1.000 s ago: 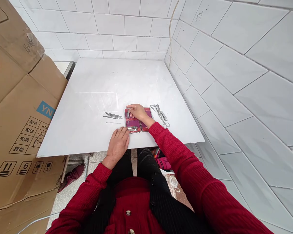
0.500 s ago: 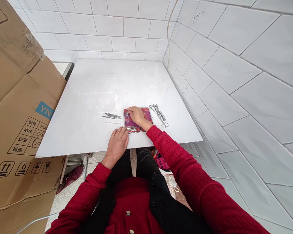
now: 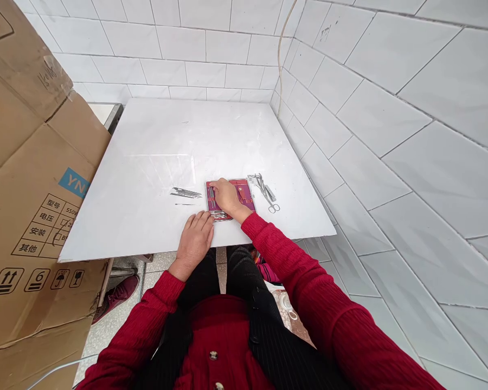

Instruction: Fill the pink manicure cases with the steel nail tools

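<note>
Case: lies unfolded on the desk, in the near half, a little to the right of midway between the left and right edges; purple lining, red trim, both halves facing up.
Slim tools: side by side in the left half of the case, pointing toward the far edge of the desk.
Clippers: silver, across the near end of the case's left half.
Right hand: over the middle of the case, palm down, fingers bent and drawn toward the thumb at the slim tools; the fingertips are partly hidden, so whether they are clamped on one cannot be told.
Left hand: flat over the near edge of the desk, fingers straight and lying together, clamped on nothing; the fingertips reach the near left corner of the case, just beside the clippers.
Loose tools: a small bundle on the desk, left of the case and well apart from the desk's left edge.
Thin tool: alone, between the loose tools and the near edge.
Metal implements: heaped just beside the case, toward the right edge; a pair of scissors' looped handles points to the near right corner.
Cardboard box: stands beyond the desk's left edge.
</note>
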Available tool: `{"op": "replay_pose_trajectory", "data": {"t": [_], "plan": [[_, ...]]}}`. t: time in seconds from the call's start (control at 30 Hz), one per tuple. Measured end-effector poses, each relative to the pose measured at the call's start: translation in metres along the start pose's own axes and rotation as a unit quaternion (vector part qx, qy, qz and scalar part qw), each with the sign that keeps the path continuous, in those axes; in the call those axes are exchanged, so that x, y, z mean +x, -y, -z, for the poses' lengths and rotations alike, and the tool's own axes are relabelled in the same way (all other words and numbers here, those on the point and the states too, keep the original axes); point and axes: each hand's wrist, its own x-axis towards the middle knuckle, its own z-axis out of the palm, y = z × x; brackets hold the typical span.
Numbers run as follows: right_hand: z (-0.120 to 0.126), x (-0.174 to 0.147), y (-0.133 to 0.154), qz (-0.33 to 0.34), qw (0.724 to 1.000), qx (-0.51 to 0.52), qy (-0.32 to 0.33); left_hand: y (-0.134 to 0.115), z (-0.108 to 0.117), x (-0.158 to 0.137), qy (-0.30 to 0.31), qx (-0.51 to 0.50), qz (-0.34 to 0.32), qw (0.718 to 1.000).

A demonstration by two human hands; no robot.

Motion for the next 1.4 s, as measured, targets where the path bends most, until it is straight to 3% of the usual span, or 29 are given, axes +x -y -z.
{"op": "replay_pose_trajectory", "data": {"t": [0.33,0.67,0.87,1.4], "plan": [[0.003,-0.006,0.004,0.004,0.999,-0.033,0.002,-0.001,0.000,0.000,0.000,-0.009,0.004,1.000],[0.009,-0.007,-0.004,0.012,0.994,0.101,-0.051,-0.001,0.001,0.001,0.002,0.005,0.002,1.000],[0.012,0.003,-0.003,0.024,0.990,0.122,-0.070,-0.003,0.002,0.000,0.006,-0.003,0.006,1.000],[0.008,0.009,0.057,0.124,0.989,-0.014,0.083,-0.003,0.000,-0.003,0.005,-0.001,0.008,1.000]]}}
